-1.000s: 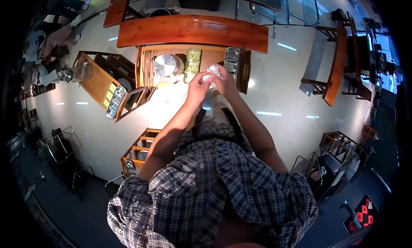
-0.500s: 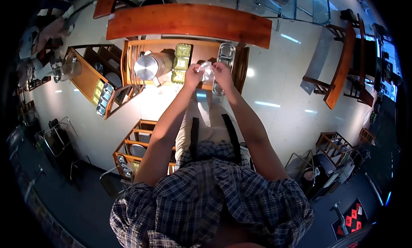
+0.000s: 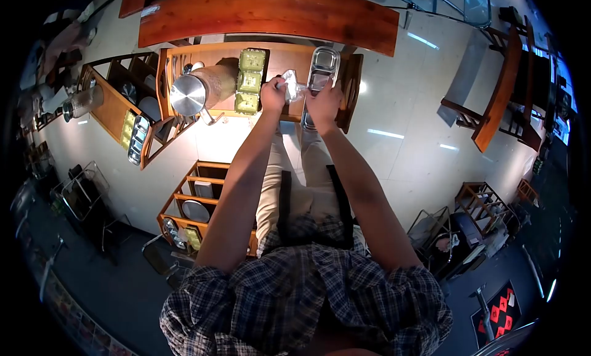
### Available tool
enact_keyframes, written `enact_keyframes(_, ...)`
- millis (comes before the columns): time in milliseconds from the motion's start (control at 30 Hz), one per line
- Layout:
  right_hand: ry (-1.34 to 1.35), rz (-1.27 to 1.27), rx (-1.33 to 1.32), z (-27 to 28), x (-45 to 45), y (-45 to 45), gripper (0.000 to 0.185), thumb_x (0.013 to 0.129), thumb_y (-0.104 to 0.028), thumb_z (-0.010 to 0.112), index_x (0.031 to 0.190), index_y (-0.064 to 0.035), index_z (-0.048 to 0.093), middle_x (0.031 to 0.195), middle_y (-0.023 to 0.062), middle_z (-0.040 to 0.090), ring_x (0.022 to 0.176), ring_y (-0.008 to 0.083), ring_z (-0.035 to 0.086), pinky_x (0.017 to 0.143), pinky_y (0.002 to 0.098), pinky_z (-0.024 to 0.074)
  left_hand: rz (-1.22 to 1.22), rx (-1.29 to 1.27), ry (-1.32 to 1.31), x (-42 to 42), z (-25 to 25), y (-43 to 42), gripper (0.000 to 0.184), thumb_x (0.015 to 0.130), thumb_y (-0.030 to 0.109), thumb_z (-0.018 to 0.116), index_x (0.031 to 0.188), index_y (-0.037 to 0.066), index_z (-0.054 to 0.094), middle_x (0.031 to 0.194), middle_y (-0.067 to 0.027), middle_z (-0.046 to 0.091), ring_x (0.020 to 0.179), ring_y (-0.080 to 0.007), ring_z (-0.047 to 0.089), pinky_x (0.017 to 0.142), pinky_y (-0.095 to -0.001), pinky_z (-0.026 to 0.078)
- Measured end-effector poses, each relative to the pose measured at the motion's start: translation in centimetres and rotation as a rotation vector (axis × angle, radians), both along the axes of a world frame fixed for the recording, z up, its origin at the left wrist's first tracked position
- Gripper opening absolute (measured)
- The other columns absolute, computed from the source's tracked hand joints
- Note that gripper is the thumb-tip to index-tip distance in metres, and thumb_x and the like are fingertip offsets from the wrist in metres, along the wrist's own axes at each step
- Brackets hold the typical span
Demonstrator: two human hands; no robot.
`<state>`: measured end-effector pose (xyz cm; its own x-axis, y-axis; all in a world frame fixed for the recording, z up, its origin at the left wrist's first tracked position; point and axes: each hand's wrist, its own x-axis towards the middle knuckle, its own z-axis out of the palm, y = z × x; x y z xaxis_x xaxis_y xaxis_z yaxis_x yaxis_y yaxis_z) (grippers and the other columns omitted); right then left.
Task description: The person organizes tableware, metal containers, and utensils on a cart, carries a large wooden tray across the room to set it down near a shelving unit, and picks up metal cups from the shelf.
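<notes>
One pinch: left hand [image 3: 273, 97] on white scrap [image 3: 291, 85]
Right hand [image 3: 324, 106]: can't tell grip, fingertips hidden
Metal tray [image 3: 325, 58]: part-hidden, near table's [image 3: 286, 56] right edge

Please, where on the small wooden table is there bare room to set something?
On the wooden table, a bare patch lies between the green tray and metal tray, beyond the white crumpled piece. Crowded: around the lidded jug at left, and nearer, around the left hand and right hand.
</notes>
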<state>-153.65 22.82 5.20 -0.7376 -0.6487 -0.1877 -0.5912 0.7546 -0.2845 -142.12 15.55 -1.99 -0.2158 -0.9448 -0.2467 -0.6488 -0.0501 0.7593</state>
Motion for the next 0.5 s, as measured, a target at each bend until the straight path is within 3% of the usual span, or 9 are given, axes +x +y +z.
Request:
enact_keyframes(33,-0.045,-0.035,0.086,0.2,0.7,-0.4,0.089,0.065,-0.035,0.074,0.131,0.0016,0.027,0.136,0.0268,0.024,0.121,0.0444,0.031,0.098,0.0483,0.0330,-0.017,0.040,-0.040,-0.1,0.5,0.1,0.020,0.074,0.010,0.063,0.093,0.009,0.067,0.078,-0.0132,0.063,0.068,-0.0266,0.059,0.065,-0.0341,0.048)
enact_keyframes(67,-0.052,-0.030,0.083,0.2,0.9,-0.6,0.089,0.065,-0.035,0.074,0.131,0.0016,0.027,0.136,0.0268,0.024,0.121,0.0444,0.031,0.098,0.0483,0.0330,-0.012,0.038,-0.047,0.0,0.5,0.3,0.020,0.074,0.010,0.063,0.093,0.009,0.067,0.078,-0.0132,0.063,0.068,-0.0266,0.059,0.065,-0.0341,0.048)
enact_keyframes(167,-0.055,-0.067,0.161,0.2,1.9,-1.1,0.090,0.064,-0.034,0.075,0.132,-0.0008,0.027,0.137,0.0249,0.023,0.122,0.0427,0.031,0.098,0.0482,0.0336,-0.129,-0.066,0.112,0.8,0.8,0.4,0.024,0.072,0.000,0.056,0.093,0.008,0.067,0.094,-0.0105,0.065,0.088,-0.0305,0.056,0.082,-0.0349,0.045)
enact_keyframes(267,-0.085,-0.157,0.189,0.8,1.4,-1.3,0.087,0.062,-0.032,0.076,0.131,-0.0036,0.031,0.137,0.0231,0.023,0.122,0.0420,0.031,0.097,0.0480,0.0343,-0.188,-0.119,0.120,0.7,0.6,0.1,0.025,0.072,-0.002,0.055,0.093,0.008,0.067,0.096,-0.0117,0.064,0.089,-0.0309,0.057,0.083,-0.0360,0.045)
enact_keyframes(333,-0.150,-0.172,0.053,0.4,1.7,-0.5,0.084,0.062,-0.028,0.075,0.130,-0.0053,0.033,0.136,0.0222,0.025,0.121,0.0418,0.031,0.096,0.0474,0.0352,-0.211,-0.138,0.121,1.2,-0.1,-0.4,0.026,0.072,-0.003,0.055,0.092,0.007,0.067,0.097,-0.0120,0.063,0.089,-0.0309,0.057,0.082,-0.0358,0.045)
enact_keyframes(500,-0.082,-0.114,-0.152,0.9,0.9,1.3,0.077,0.063,-0.026,0.071,0.125,0.0023,0.035,0.127,0.0319,0.031,0.112,0.0480,0.037,0.096,0.0498,0.0329,-0.282,-0.062,0.218,-1.1,0.3,0.0,0.025,0.070,-0.006,0.054,0.092,0.002,0.065,0.091,-0.0132,0.059,0.086,-0.0294,0.057,0.077,-0.0328,0.047)
